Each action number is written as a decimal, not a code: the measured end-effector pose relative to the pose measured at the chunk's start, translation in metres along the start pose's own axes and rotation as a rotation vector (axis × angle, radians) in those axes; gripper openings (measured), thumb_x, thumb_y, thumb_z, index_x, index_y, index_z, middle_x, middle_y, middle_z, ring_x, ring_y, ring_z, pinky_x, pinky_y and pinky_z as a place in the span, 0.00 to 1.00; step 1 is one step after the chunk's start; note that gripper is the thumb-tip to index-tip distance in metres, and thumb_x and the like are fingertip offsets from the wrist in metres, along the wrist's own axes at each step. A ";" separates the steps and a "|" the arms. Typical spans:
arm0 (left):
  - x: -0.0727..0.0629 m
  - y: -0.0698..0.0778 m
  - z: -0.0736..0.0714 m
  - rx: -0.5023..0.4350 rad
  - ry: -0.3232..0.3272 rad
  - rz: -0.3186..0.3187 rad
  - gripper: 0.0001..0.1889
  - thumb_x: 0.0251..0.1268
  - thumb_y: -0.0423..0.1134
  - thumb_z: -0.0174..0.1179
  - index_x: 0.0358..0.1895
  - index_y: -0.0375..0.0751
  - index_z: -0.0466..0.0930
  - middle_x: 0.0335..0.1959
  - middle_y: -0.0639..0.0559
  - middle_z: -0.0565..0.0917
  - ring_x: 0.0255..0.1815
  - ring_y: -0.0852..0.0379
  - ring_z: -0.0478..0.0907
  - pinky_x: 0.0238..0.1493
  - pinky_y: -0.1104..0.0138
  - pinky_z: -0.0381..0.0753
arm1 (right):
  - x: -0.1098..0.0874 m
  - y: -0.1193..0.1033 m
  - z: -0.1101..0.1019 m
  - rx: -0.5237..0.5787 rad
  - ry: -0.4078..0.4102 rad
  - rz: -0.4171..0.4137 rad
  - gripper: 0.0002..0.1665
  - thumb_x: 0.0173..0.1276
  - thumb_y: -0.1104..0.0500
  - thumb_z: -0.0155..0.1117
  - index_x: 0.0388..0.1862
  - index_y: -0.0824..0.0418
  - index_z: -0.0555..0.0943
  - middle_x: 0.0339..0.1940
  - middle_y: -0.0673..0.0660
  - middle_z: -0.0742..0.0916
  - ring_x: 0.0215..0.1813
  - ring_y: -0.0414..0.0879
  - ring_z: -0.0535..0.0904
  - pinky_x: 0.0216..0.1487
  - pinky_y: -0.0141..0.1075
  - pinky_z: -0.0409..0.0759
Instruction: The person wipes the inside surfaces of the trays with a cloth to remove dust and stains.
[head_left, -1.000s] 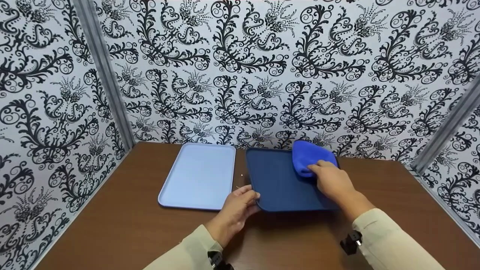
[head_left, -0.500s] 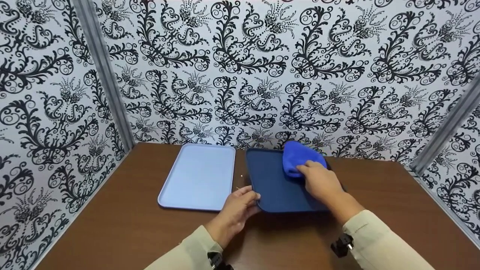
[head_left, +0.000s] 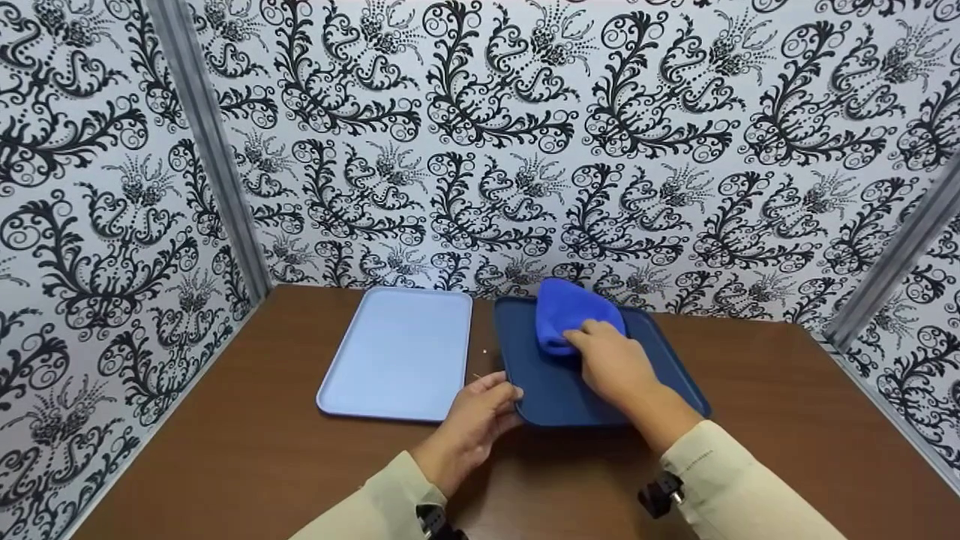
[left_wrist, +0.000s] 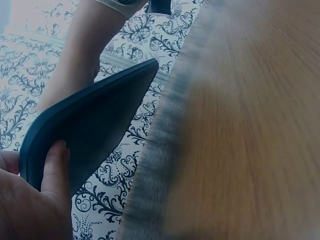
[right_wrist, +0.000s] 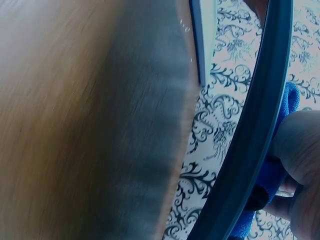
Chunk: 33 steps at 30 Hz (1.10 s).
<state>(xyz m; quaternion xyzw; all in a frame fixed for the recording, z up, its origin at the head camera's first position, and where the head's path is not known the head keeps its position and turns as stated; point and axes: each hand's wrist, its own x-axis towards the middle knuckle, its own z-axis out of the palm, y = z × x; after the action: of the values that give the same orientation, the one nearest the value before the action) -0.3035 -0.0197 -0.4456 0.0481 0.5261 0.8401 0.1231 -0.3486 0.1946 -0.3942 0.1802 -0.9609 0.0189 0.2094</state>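
A dark blue tray (head_left: 592, 394) is held up off the table, and my left hand (head_left: 480, 416) grips its near left corner. In the left wrist view the fingers of that hand (left_wrist: 35, 200) reach under the tray's underside (left_wrist: 100, 130). My right hand (head_left: 619, 360) holds a bright blue cloth (head_left: 577, 311) against the upper middle of the tray's top face. From the right wrist view, the cloth (right_wrist: 272, 175) shows behind the tray's rim (right_wrist: 250, 130), bunched under the right hand (right_wrist: 300, 150).
A light blue tray (head_left: 401, 352) lies flat on the brown table (head_left: 300, 472), left of the dark one. Small pale specks (head_left: 484, 352) show on the table between the trays. Patterned walls (head_left: 510, 150) stand at the back and sides.
My right hand and the cloth have slid left across the dark tray, from its right edge to the middle. The left hand and both trays have hardly moved.
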 end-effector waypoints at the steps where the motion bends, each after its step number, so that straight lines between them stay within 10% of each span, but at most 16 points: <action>1: 0.000 0.000 0.000 0.001 0.000 -0.003 0.27 0.61 0.30 0.57 0.66 0.25 0.73 0.52 0.42 0.89 0.48 0.54 0.87 0.52 0.62 0.87 | 0.001 -0.003 0.000 -0.003 0.005 -0.010 0.24 0.68 0.69 0.59 0.59 0.55 0.86 0.50 0.58 0.87 0.56 0.59 0.84 0.43 0.58 0.86; 17: 0.000 -0.001 0.000 -0.008 -0.009 -0.003 0.28 0.61 0.31 0.58 0.66 0.24 0.72 0.49 0.43 0.89 0.48 0.54 0.87 0.50 0.62 0.87 | 0.003 -0.027 0.004 0.045 0.122 -0.157 0.21 0.68 0.69 0.63 0.56 0.53 0.88 0.45 0.56 0.86 0.45 0.55 0.82 0.38 0.52 0.85; 33: 0.002 -0.001 -0.001 -0.014 -0.008 -0.005 0.24 0.62 0.30 0.56 0.63 0.26 0.74 0.39 0.51 0.88 0.43 0.59 0.86 0.48 0.64 0.87 | -0.011 -0.002 0.000 0.108 0.132 -0.365 0.20 0.71 0.66 0.62 0.56 0.48 0.88 0.51 0.53 0.87 0.53 0.50 0.84 0.51 0.45 0.87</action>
<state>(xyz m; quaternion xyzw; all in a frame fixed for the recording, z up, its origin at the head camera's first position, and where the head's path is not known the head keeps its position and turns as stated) -0.3049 -0.0193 -0.4472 0.0493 0.5199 0.8432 0.1275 -0.3383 0.1968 -0.3988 0.3607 -0.8941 0.0440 0.2619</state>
